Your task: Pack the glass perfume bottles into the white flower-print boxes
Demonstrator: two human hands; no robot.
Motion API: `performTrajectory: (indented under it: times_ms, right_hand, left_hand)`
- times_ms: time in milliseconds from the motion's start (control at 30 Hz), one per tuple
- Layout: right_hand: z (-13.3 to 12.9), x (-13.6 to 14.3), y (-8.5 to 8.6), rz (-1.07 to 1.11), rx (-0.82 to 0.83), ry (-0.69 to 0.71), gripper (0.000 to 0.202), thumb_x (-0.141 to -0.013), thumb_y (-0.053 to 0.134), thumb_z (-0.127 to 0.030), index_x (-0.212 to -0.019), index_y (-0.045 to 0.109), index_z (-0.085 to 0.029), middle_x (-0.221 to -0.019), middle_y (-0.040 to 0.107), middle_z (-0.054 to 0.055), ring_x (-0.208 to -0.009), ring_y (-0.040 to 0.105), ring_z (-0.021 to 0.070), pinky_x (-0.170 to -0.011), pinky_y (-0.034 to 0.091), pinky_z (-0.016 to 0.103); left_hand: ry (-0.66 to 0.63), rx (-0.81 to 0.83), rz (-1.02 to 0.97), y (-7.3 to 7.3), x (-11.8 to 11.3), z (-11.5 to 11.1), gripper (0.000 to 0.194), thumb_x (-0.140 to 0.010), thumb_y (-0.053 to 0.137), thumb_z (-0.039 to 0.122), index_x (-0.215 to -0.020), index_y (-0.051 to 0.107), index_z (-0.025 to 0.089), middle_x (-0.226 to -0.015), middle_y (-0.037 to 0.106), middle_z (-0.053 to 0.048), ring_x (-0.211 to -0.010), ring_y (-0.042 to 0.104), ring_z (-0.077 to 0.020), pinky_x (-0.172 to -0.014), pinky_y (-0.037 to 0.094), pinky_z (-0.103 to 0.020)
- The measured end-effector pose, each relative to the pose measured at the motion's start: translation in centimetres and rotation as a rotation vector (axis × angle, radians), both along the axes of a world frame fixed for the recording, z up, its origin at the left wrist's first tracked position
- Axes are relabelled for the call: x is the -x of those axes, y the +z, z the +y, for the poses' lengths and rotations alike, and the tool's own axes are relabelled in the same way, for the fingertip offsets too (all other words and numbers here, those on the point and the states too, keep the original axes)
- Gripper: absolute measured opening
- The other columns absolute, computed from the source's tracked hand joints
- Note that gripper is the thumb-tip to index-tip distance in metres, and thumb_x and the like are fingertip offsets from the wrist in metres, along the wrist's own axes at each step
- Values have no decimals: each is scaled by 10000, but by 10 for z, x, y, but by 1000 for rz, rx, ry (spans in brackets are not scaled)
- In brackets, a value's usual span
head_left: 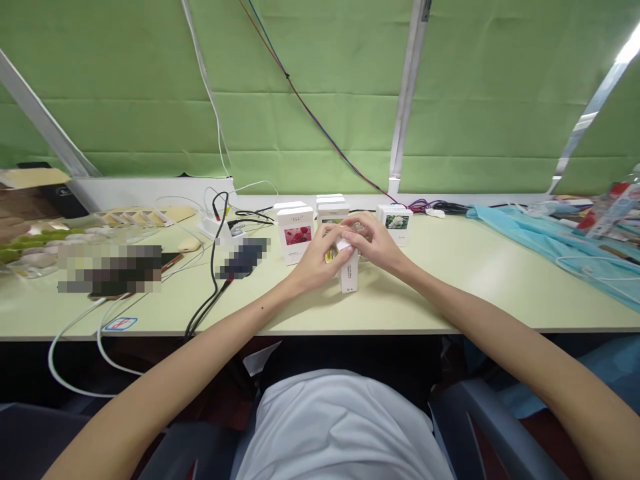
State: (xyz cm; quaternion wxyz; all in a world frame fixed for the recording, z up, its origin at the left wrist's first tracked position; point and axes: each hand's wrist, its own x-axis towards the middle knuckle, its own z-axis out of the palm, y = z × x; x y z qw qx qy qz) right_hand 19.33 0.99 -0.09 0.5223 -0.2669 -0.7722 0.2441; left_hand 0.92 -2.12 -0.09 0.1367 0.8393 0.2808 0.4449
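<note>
Head view: I see a white box (349, 276), contents hidden. Left hand (324, 252) and right hand (374, 241) curl fingers around its top.

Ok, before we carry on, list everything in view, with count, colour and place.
small box: one, white, upright between the hands
picture boxes: three groups, white, behind the hands; exact count hidden
table: one, pale yellow-green, across the middle
blurred-out items: two, dark, table's left half
power strip: one, white, back left
cables: several, black, white, red and blue, mostly left and back
carton: one, brown and black, far left
sticker: one, blue and white, front left edge
sheet: one, light blue, right end
bottle: one, clear and red, far right
cloth backdrop: green, behind table
shirt: one, pale grey, bottom centre
left hand: one, bare, at the small box
right hand: one, bare, at its top
</note>
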Motion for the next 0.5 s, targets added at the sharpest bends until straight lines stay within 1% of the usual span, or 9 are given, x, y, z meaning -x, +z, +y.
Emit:
performTrajectory:
  times_ms: [200,333,500]
  right_hand:
    - [2,-1,-1,-14,27,3,350,-923,656,-479,-1163,663,-223,-1214,558,72,-742,575,121,-648,507,292]
    - [1,-1,-1,-38,67,24,398,-940,623,-494,-1226,661,-219,-1265,552,96,-824,621,149,-649,526,286]
    - [0,-2,0,-70,109,54,466,-947,608,-515,-1311,648,-227,-1338,554,119,-922,639,184,-706,561,304]
  left_hand:
    - [42,-10,8,-2,0,2,395,-997,521,544,-1232,628,246,-1179,559,-95,-1142,539,-229,-950,506,-380]
    - [60,-38,22,-2,0,2,372,-1003,515,528,-1222,630,250,-1177,570,-88,-1153,544,-232,-978,493,-391]
    - [83,-63,35,-3,0,2,342,-1007,524,484,-1230,636,250,-1180,582,-85,-1156,559,-228,-950,511,-373]
